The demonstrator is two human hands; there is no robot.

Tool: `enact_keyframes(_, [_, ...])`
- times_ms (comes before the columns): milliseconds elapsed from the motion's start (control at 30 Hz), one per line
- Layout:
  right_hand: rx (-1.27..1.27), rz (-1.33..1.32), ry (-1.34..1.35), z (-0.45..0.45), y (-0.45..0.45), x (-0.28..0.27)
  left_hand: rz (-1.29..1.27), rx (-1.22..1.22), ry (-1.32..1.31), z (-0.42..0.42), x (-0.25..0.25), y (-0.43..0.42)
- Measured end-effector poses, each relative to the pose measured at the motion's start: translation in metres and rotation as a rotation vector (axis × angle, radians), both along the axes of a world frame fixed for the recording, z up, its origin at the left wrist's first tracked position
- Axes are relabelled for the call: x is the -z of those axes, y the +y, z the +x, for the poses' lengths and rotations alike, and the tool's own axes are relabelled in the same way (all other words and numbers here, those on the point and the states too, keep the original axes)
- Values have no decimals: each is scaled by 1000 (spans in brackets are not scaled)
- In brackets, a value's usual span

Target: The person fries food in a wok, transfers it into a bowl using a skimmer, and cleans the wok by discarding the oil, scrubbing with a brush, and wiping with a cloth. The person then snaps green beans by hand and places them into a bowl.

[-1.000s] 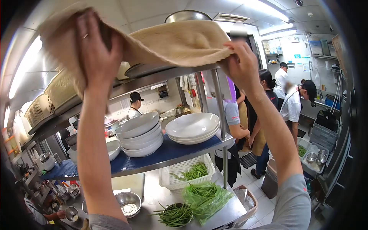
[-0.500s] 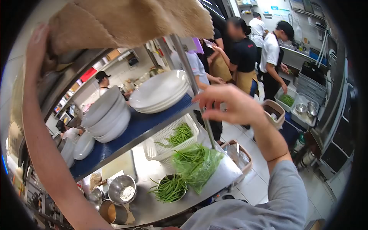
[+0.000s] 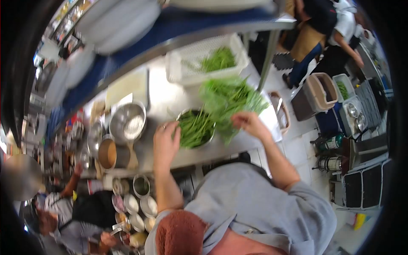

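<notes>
My left hand [image 3: 166,139], with a ring on one finger, is at the left rim of a metal bowl [image 3: 203,143] heaped with green beans [image 3: 194,127]. Its thumb and fingers are apart. My right hand [image 3: 250,124] is over the right edge of a clear plastic bag [image 3: 219,123] holding more green beans. Its fingers are loosely curled, slightly blurred, and nothing shows gripped in them. Behind the bag stands a white perforated basket [image 3: 176,70] with green beans [image 3: 221,58] inside.
Left of my hands are a steel bowl [image 3: 119,123] with white contents, a pot [image 3: 123,157] and a cutting board [image 3: 123,90]. A shelf [image 3: 170,44] with white dishes [image 3: 123,25] overhangs the counter. A co-worker [image 3: 63,221] is at lower left; bins [image 3: 314,91] stand right.
Both hands came down from raised positions to the bean bowl and bag. My left hand has left the tan fuzzy cloth at the top. The view has tilted downward.
</notes>
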State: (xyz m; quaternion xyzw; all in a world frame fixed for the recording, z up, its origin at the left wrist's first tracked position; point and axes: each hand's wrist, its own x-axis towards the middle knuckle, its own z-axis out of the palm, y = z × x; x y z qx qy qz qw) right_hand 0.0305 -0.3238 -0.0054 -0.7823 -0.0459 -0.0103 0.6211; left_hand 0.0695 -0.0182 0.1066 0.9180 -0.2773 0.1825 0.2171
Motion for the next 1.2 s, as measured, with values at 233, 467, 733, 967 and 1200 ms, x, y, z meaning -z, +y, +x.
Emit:
enact_keyframes(233, [-34,-287,-123,41,28,-15,-440,-161,333,-41,52,48])
enact_keyframes(467, [-38,-356,-207,61,67,-36,-458,-191,366,-50,65,34])
enact_keyframes(733, [-266,-390,-446,74,103,-49,-489,2,322,-17,90,-21])
enact_keyframes(967, [-309,-314,-338,51,78,-88,-562,112,234,5,75,-43])
enact_keyframes(1200, [-298,-469,-466,46,74,-69,-373,136,182,2,74,-35])
